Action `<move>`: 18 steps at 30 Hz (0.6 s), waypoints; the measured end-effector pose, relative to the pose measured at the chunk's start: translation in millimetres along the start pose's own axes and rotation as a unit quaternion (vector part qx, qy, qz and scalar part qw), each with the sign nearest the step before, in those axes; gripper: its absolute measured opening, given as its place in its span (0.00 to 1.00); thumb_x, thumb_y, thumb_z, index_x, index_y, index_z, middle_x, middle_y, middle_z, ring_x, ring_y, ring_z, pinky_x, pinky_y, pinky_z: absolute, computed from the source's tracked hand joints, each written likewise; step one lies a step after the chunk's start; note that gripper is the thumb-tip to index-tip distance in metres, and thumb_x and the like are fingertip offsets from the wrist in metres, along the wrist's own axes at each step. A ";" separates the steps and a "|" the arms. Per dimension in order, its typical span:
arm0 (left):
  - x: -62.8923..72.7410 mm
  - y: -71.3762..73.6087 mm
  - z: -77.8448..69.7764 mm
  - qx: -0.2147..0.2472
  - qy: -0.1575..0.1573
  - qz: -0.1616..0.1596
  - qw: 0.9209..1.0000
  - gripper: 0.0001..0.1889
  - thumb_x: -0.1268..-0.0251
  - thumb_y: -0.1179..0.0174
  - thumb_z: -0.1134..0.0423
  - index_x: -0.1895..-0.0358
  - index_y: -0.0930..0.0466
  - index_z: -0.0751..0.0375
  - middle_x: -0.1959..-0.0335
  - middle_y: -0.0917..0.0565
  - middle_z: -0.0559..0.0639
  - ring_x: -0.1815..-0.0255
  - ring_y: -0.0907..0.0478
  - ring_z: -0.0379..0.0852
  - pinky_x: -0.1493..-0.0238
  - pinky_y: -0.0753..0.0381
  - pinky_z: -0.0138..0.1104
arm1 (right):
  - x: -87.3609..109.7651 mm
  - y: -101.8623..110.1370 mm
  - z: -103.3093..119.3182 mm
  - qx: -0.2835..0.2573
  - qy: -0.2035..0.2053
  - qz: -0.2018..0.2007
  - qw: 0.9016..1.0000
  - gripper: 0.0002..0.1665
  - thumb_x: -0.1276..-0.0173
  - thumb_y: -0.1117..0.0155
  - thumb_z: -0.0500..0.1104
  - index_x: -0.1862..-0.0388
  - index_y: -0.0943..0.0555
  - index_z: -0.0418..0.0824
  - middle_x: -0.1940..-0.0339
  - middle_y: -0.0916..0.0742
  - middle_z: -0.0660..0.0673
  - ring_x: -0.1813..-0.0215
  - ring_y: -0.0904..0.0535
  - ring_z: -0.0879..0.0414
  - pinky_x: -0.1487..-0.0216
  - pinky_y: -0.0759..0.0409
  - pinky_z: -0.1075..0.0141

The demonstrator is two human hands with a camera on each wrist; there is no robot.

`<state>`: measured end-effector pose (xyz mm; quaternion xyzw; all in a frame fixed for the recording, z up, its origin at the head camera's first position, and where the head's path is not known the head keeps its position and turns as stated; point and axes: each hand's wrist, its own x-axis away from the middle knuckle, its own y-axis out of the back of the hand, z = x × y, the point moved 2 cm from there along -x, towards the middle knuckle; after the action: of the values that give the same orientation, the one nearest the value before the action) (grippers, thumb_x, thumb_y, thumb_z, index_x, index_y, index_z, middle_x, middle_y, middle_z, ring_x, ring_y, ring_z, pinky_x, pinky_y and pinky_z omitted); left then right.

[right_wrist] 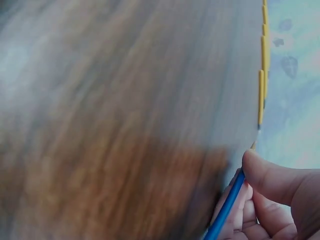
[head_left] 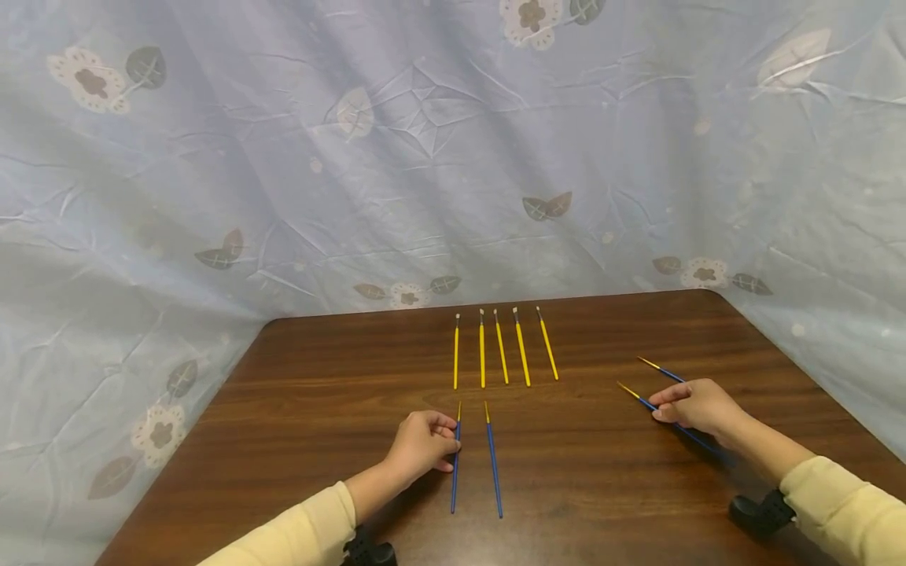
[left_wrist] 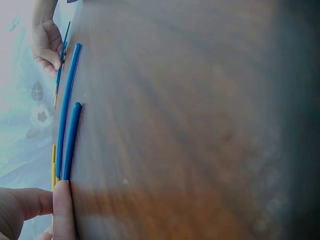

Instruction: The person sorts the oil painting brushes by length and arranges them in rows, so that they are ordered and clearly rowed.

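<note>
My left hand pinches a thin blue paintbrush with a yellow tip, which lies along the table. Just to its right lies a second blue paintbrush, apart from the fingers. Over at the right, my right hand grips another blue paintbrush between thumb and fingers, its tip toward the upper left. In the right wrist view the thumb presses on that brush's handle. One more blue paintbrush lies beyond the right hand, which partly hides it.
Several yellow paintbrushes with pale bristles lie in a row near the back edge of the brown wooden table. A patterned cloth hangs behind the table and down its sides.
</note>
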<state>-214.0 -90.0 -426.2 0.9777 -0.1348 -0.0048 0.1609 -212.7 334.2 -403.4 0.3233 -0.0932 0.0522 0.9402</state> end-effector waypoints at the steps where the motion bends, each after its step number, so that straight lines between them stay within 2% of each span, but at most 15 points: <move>1: 0.1 0.1 0.0 0.000 0.002 0.001 1.000 0.13 0.48 0.36 0.80 0.57 0.22 0.78 0.72 0.21 0.54 0.77 0.21 0.42 0.78 0.14 0.36 | 0.2 0.6 -0.1 -0.004 -0.002 0.003 1.000 0.21 0.37 0.30 0.40 0.50 0.19 0.27 0.63 0.14 0.47 0.57 0.19 0.51 0.56 0.16 0.57; 6: -0.8 1.3 -2.5 -0.001 -0.003 -0.002 1.000 0.13 0.48 0.36 0.80 0.57 0.22 0.78 0.72 0.20 0.54 0.77 0.21 0.42 0.78 0.14 0.37 | 0.0 5.2 4.5 -0.022 -0.005 0.012 1.000 0.25 0.34 0.32 0.42 0.45 0.22 0.27 0.60 0.14 0.46 0.52 0.20 0.47 0.52 0.17 0.54; 9: -2.1 2.0 -2.7 0.000 -0.003 -0.004 1.000 0.13 0.48 0.36 0.80 0.57 0.22 0.78 0.72 0.21 0.55 0.77 0.21 0.42 0.78 0.14 0.37 | -0.2 4.2 9.7 -0.032 0.005 0.019 0.999 0.27 0.33 0.33 0.43 0.42 0.24 0.25 0.56 0.14 0.43 0.49 0.20 0.42 0.51 0.17 0.52; 14: -2.3 1.9 -0.4 0.003 0.003 -0.001 1.000 0.13 0.48 0.36 0.81 0.57 0.22 0.78 0.72 0.21 0.54 0.76 0.21 0.42 0.77 0.14 0.37 | 1.3 -10.6 16.7 -0.060 0.013 0.038 0.997 0.28 0.31 0.36 0.41 0.40 0.27 0.23 0.50 0.17 0.35 0.46 0.22 0.39 0.50 0.17 0.50; 18: -1.7 1.4 1.2 0.003 0.006 0.001 1.000 0.13 0.48 0.36 0.81 0.57 0.22 0.78 0.71 0.21 0.54 0.75 0.21 0.43 0.77 0.13 0.37 | 3.2 -26.5 24.6 -0.077 0.008 0.048 0.996 0.27 0.31 0.36 0.41 0.40 0.27 0.24 0.49 0.17 0.35 0.46 0.21 0.40 0.50 0.17 0.52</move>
<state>-216.1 -91.1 -427.0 0.9781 -0.1351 0.0014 0.1583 -208.8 298.4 -399.6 0.2444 -0.1050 0.0920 0.9596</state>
